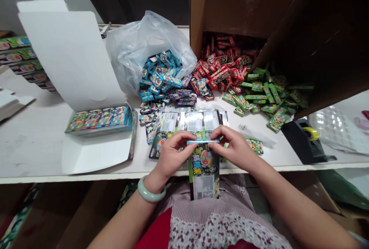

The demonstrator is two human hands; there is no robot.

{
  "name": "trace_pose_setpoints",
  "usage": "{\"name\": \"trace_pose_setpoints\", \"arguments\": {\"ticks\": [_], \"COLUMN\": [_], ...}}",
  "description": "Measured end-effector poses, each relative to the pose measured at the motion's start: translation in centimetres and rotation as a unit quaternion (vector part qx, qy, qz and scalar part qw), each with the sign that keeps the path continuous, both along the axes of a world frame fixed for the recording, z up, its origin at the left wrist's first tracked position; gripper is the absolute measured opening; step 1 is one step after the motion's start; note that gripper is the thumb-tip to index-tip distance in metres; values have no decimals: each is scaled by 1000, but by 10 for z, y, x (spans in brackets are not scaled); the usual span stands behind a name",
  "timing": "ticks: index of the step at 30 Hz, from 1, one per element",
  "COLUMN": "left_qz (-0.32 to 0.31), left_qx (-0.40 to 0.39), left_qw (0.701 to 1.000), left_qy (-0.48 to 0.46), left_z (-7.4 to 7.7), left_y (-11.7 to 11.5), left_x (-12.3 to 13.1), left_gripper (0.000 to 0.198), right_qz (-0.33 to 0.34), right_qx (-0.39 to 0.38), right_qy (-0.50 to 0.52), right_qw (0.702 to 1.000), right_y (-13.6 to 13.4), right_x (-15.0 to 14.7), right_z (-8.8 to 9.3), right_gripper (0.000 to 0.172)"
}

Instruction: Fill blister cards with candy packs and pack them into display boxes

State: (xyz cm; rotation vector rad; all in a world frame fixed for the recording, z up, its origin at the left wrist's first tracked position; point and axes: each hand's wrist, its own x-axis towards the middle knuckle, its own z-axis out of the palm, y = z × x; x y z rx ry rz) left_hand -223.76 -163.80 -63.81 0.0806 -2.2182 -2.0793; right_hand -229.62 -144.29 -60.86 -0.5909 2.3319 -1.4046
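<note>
1. Head view, looking down at two bare hands over a white surface [43, 152]. The landmark is a long printed card [204, 172], which hangs over the surface's front edge just below the hands.
2. The left hand [173, 152] and right hand [235, 147] are close together, each clamped on one end of a thin blue candy packet [202, 141]. The packet sits level and edge-on at the card's upper part.
3. Thumbs and fingertips pinch from both ends, keeping the packet straight, with neither end drooping.
4. A pale green bangle [151, 189] circles the left wrist, to the lower left of the card.
5. Just beyond the card lie more printed cards [168, 129]. Farther on are loose heaps of blue packets [160, 74], red packets [219, 72] and green packets [259, 97].
6. Left of the card, an open white carton [98, 152] holds rows of packets. To its right stands a black tape dispenser [302, 141].
</note>
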Motion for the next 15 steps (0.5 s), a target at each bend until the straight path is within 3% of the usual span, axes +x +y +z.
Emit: {"name": "trace_pose_setpoints", "arguments": {"ticks": [4, 9, 15], "left_qz": [-14, -55, -121], "left_qx": [7, 8, -16], "left_qw": [998, 997, 992], "left_qy": [-59, -53, -16], "left_z": [10, 14, 12], "left_y": [0, -2, -11], "left_x": [-7, -12, -6], "left_gripper": [7, 9, 11], "right_qz": [8, 45, 40], "right_qx": [-28, -36, -21], "right_qy": [-81, -129, -56], "right_qw": [996, 990, 997], "right_y": [-4, 0, 7], "right_x": [-5, -11, -1], "right_z": [8, 9, 11], "right_gripper": [9, 12, 16]}}
